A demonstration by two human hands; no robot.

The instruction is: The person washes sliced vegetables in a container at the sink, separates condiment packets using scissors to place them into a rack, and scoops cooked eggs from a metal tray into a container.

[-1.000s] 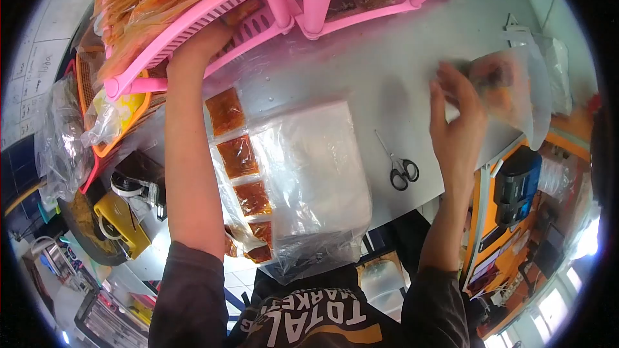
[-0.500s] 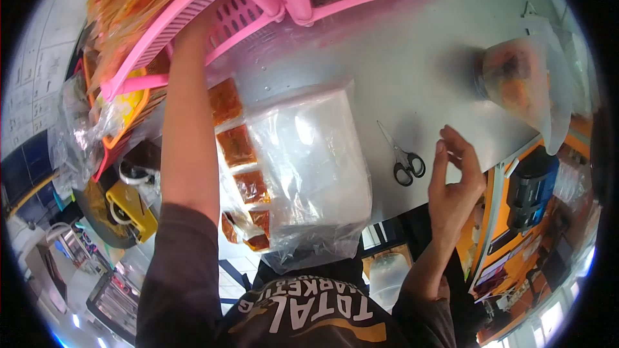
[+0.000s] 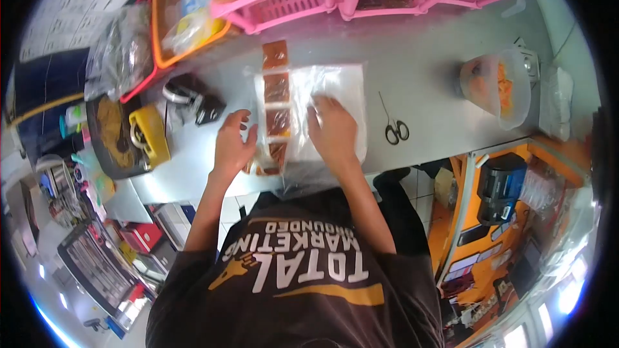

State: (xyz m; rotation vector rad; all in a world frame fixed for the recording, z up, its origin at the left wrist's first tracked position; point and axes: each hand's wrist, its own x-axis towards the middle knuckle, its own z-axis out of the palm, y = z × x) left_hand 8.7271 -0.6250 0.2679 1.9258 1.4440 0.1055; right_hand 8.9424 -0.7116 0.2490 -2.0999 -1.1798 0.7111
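A stack of clear plastic bags [image 3: 345, 84] lies on the metal table in front of me. Along its left side runs a column of flat brown-orange sachets [image 3: 277, 88]. My left hand [image 3: 233, 144] is just left of the lower sachets, fingers apart and curved, with nothing in it. Over the bag stack is my right hand [image 3: 334, 130], its fingers spread near the plastic. Black-handled scissors [image 3: 396, 130] lie to the right of the stack.
Pink baskets [image 3: 277, 9] stand along the back, one filled with orange packets. An orange basket [image 3: 157, 32] and a yellow tape dispenser [image 3: 149, 135] are at the left. At the right stands a translucent container [image 3: 516, 100] with orange contents.
My left hand has come out of the pink basket down to beside the sachets. My right hand has moved left from beyond the scissors to the bags. The view has shifted.
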